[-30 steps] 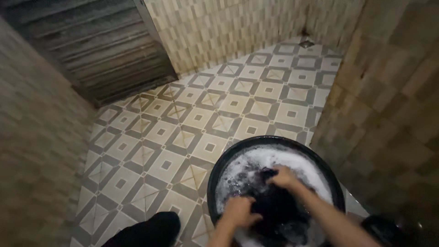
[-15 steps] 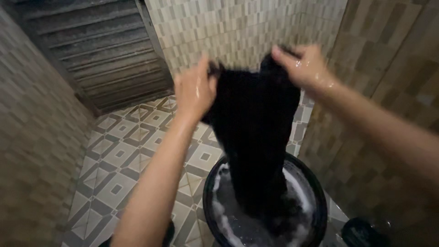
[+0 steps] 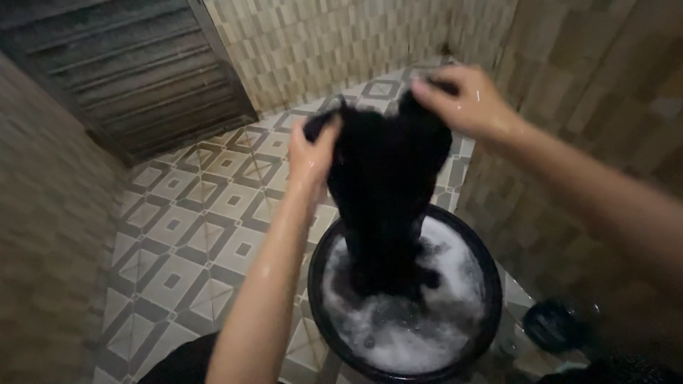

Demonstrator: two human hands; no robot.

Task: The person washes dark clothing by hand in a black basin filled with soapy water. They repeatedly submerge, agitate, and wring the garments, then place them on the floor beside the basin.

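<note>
While I watched from the head view, the patterned tile floor [image 3: 185, 235] spread under a round black basin [image 3: 491, 284] full of white suds. From it rose the dark wet garment [image 3: 388, 192], its long axis running near vertical: top edge up between the hands, lower end trailing down into the foam. Left hand [image 3: 309, 158] was clenched on the upper left corner; right hand [image 3: 466, 103] pinched the upper right corner. Beside the basin sat a small dark object [image 3: 553, 326], too blurred to tell.
</note>
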